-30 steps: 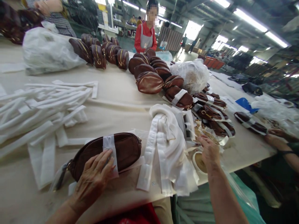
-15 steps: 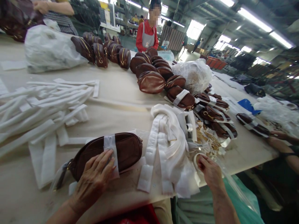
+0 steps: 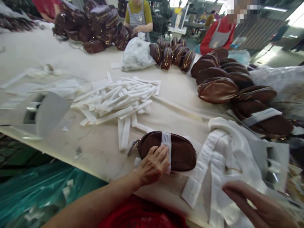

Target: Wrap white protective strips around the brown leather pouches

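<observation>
A dark brown zippered pouch [image 3: 182, 152] lies flat on the table near me, with a white wrapping strip [image 3: 166, 139] across its middle. My left hand [image 3: 154, 164] rests on the strip and pouch, fingers laid flat. Over the white padded strips [image 3: 220, 152] to the right, my right hand [image 3: 258, 202] is blurred, thumb and finger pinched together. A pale, see-through bit, apparently tape, shows faintly at those fingertips.
Loose white strips [image 3: 118, 101] lie heaped beyond the pouch. A grey tape dispenser [image 3: 51, 112] stands left. More brown pouches [image 3: 217, 90] and a plastic bag [image 3: 136, 53] sit farther back. Co-workers stand across the table [image 3: 99, 69]. A teal plastic bag [image 3: 78, 186] hangs below the edge.
My view has swung left. My right hand has left the tape roll and come closer to the pouch, over the white padded strips. My left hand stays on the pouch.
</observation>
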A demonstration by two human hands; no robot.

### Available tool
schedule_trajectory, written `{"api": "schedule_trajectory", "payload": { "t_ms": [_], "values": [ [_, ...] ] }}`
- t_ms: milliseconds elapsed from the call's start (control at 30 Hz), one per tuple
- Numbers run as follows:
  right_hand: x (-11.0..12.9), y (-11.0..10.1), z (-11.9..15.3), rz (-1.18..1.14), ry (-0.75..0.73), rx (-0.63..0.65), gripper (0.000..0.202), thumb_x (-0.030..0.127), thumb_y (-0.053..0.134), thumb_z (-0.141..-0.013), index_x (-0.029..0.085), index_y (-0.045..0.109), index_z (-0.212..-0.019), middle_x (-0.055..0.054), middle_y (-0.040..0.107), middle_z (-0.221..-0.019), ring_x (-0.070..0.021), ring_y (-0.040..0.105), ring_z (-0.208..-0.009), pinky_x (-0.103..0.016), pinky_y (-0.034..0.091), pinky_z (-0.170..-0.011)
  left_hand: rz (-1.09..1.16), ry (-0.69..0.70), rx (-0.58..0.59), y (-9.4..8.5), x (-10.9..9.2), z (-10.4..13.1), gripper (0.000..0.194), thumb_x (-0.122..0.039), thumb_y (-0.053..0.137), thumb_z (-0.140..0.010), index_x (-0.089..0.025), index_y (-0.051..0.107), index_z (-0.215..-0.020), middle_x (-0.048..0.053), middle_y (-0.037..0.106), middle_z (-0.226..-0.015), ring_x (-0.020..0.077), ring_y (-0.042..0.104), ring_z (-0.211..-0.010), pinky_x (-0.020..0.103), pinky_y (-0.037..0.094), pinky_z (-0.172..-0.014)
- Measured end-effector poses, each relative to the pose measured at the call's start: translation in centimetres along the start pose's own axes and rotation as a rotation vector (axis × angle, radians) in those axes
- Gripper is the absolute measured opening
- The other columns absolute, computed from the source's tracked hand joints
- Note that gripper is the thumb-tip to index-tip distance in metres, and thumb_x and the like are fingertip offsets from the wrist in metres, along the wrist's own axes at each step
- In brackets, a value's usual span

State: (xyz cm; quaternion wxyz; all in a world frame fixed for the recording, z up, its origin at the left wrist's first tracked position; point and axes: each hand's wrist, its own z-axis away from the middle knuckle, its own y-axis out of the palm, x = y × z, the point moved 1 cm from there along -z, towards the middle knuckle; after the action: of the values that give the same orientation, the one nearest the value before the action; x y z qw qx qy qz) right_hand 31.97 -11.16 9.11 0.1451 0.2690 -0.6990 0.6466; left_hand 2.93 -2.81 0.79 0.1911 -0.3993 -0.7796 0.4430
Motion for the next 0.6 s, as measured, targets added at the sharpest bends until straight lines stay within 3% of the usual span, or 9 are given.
{"api": "schedule_trajectory", "payload": {
  "t_ms": [67,133,267,433,600],
  "values": [
    [4.1,1.3,-5.4,-0.039,-0.199,0.229,0.019,0.034,0.050,-0.087,0.026,0.066,-0.082,0.000,0.067,-0.070,-0.0132,0.061,-0.060,-0.020,0.046,-0.052,-0.004,-0.006,-0.015,0.0,-0.1,0.1,0.023,-0.023,0.044,-0.092,-0.008,0.059,-0.101,0.018,0.058,-0.123,0.0285,0.052,-0.117,0.042,0.040,-0.095],
    [6.8,3.1,-10.2,0.036,-0.342,0.342,0.024,0.028,0.044,-0.091,0.023,0.063,-0.076,0.000,0.062,-0.067,-0.0117,0.056,-0.058,-0.021,0.042,-0.054,0.000,-0.011,-0.024,0.1,-0.2,0.2,0.023,-0.023,0.045,-0.092,-0.008,0.059,-0.102,0.017,0.058,-0.123,0.0285,0.052,-0.117,0.042,0.039,-0.095],
    [8.0,7.0,-16.1,0.353,-0.512,0.472,0.019,0.013,0.048,-0.084,0.020,0.060,-0.070,-0.001,0.058,-0.066,-0.0119,0.049,-0.056,-0.023,0.033,-0.053,0.019,-0.021,-0.006,0.1,-0.2,0.4,0.024,-0.025,0.048,-0.091,-0.009,0.058,-0.106,0.016,0.057,-0.124,0.0286,0.050,-0.119,0.042,0.038,-0.097],
    [7.7,9.5,-18.8,0.501,-0.478,0.622,0.020,0.005,0.051,-0.079,0.019,0.062,-0.071,-0.001,0.060,-0.067,-0.0106,0.047,-0.054,-0.023,0.025,-0.051,0.044,-0.016,0.005,0.1,0.1,0.4,0.026,-0.027,0.050,-0.090,-0.009,0.058,-0.107,0.018,0.054,-0.127,0.0314,0.048,-0.121,0.042,0.039,-0.095],
    [7.5,9.8,-21.0,0.308,-0.285,0.806,0.008,0.019,0.058,-0.080,0.020,0.065,-0.076,0.000,0.063,-0.068,-0.0116,0.054,-0.062,-0.021,0.032,-0.057,0.066,-0.017,-0.016,0.3,0.1,0.6,0.021,-0.025,0.050,-0.089,-0.011,0.059,-0.101,0.017,0.057,-0.123,0.0309,0.051,-0.118,0.042,0.039,-0.094]
  ]
}}
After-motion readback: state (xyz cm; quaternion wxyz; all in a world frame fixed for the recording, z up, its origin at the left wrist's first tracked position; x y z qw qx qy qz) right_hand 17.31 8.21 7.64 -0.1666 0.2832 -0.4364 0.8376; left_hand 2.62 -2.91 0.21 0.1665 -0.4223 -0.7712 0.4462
